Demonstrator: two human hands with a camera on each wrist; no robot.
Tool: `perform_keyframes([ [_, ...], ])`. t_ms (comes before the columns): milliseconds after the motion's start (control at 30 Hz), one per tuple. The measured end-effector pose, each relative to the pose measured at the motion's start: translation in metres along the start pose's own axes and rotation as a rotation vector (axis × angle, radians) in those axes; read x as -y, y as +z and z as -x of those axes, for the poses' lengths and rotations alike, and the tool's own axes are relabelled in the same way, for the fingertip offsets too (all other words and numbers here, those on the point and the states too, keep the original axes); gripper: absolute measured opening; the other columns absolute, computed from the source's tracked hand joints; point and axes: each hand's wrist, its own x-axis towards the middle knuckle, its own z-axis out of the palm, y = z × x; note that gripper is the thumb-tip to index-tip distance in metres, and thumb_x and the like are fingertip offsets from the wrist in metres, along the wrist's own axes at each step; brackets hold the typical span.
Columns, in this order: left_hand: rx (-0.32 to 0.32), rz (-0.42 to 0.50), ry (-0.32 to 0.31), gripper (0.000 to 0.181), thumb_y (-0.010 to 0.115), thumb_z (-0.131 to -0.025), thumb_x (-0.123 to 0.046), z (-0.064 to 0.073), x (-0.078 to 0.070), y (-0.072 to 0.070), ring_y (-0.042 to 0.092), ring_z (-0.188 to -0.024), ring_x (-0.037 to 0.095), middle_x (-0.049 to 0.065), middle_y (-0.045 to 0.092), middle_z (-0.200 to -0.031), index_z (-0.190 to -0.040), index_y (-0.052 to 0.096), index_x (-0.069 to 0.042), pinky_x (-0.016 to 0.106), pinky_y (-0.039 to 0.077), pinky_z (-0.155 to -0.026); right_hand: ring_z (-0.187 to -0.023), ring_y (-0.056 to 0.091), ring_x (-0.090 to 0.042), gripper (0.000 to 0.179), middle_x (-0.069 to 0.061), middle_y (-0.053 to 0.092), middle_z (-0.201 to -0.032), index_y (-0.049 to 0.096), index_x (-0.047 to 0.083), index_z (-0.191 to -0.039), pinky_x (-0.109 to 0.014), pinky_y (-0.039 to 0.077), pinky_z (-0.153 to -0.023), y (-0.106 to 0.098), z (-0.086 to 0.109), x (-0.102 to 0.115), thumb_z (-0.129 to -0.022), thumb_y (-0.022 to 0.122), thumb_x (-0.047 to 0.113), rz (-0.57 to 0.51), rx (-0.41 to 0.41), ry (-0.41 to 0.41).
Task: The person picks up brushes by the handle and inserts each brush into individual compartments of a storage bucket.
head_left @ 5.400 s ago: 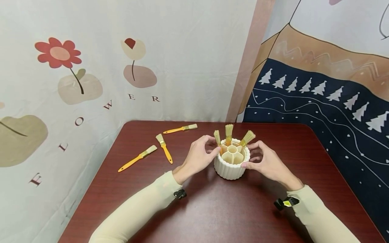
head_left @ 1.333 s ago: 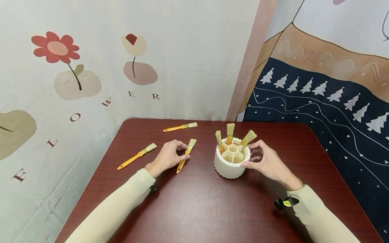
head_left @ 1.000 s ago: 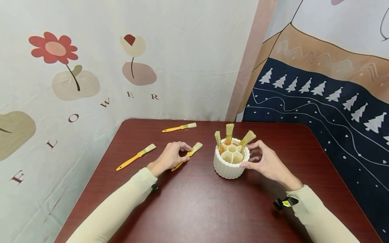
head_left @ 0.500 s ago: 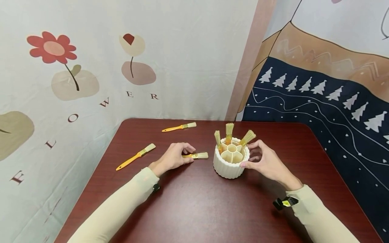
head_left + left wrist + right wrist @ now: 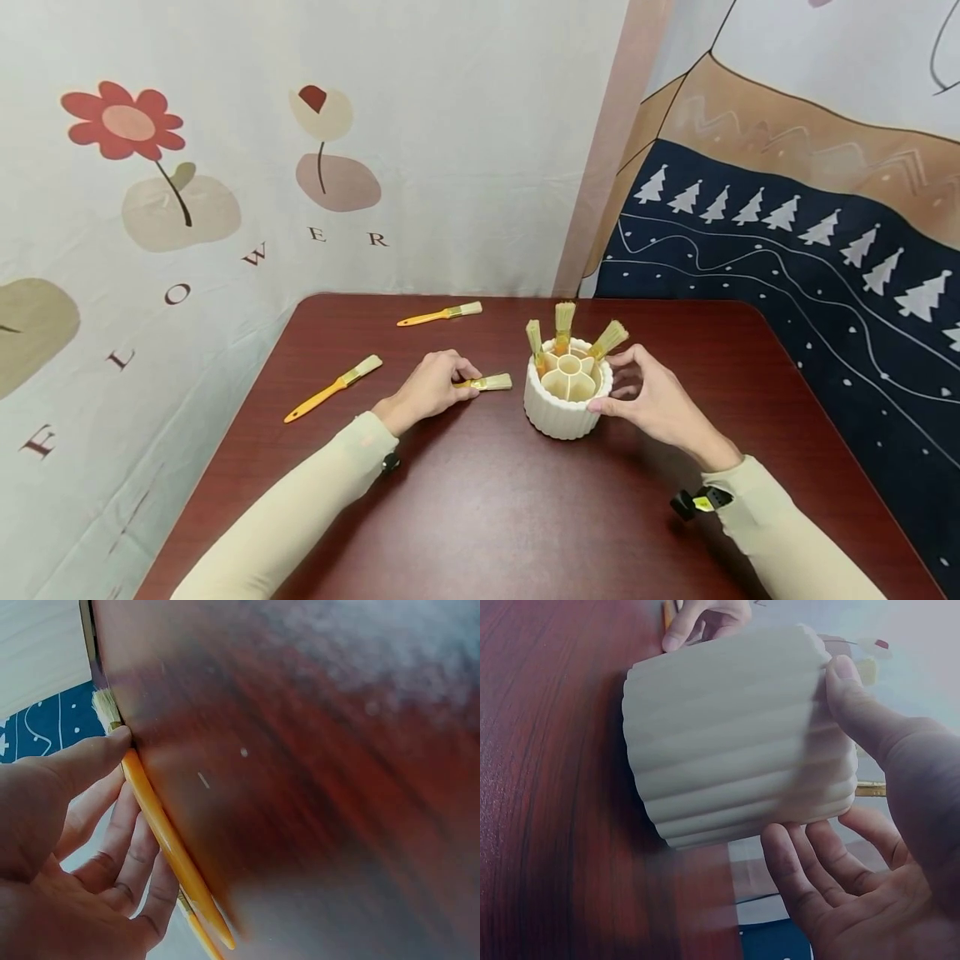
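My left hand (image 5: 435, 385) pinches a yellow-handled paintbrush (image 5: 495, 382) low over the table, its pale bristles toward the holder. In the left wrist view the thumb and fingers take that brush near its metal band, and its orange handle (image 5: 171, 840) slopes along the tabletop. A white ribbed brush holder (image 5: 562, 414) stands upright, with petal-shaped compartments around a round middle one. Three brushes (image 5: 564, 321) lean in its rear and side compartments, bristles up. My right hand (image 5: 654, 400) grips the holder's right side, thumb at the rim (image 5: 845, 671) and fingers around the far side.
Two more brushes lie on the dark red table (image 5: 480, 500): one brush (image 5: 333, 389) left of my left hand, another brush (image 5: 439, 314) near the back edge. Printed wall cloths (image 5: 465, 150) hang behind the table.
My left hand left the holder and took the middle loose brush. It turned that brush until the bristles point right, toward the holder. My right hand has stayed on the holder.
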Motion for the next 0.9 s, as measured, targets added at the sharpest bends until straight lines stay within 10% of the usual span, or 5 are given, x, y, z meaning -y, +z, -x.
perform_keyframes([
  [900,-0.097,0.031,0.010,0.020,0.088,-0.106,-0.020,0.008,-0.004,-0.005,0.077,-0.098,0.020,0.004,0.078,-0.112,-0.123,0.087,-0.010,0.040,0.067,-0.091,-0.123,0.081,-0.032,0.071,-0.017,0.072,-0.148,0.059,0.009,-0.152,-0.043,0.073,-0.100,-0.016,-0.003,-0.005,-0.098,0.098,0.035,0.102,0.068,-0.050],
])
